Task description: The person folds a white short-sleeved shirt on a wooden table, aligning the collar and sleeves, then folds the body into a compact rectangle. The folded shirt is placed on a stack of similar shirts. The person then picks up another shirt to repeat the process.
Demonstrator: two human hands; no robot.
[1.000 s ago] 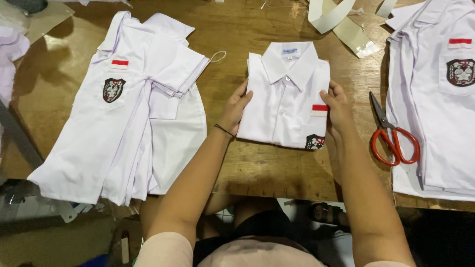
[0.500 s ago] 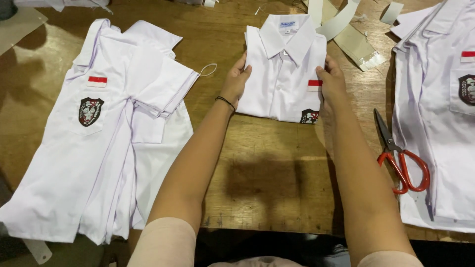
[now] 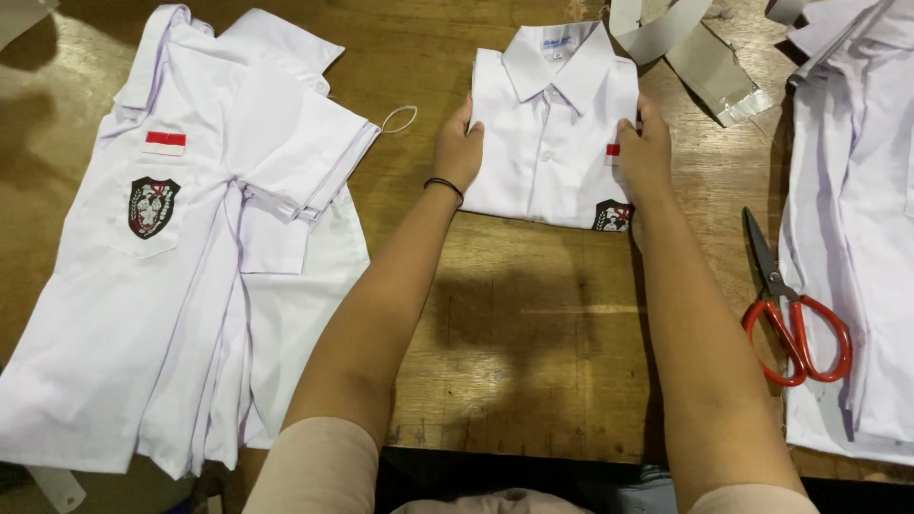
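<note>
Bare forearms, beige short sleeves, thin black band on left wrist (image 3: 444, 186)

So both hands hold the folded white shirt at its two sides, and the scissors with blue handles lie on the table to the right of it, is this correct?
Not quite: the scissors have red handles, not blue, as the head view shows. The rest holds: the left hand and the right hand hold the folded white shirt at its two sides, and the scissors lie on the table to its right.
</note>
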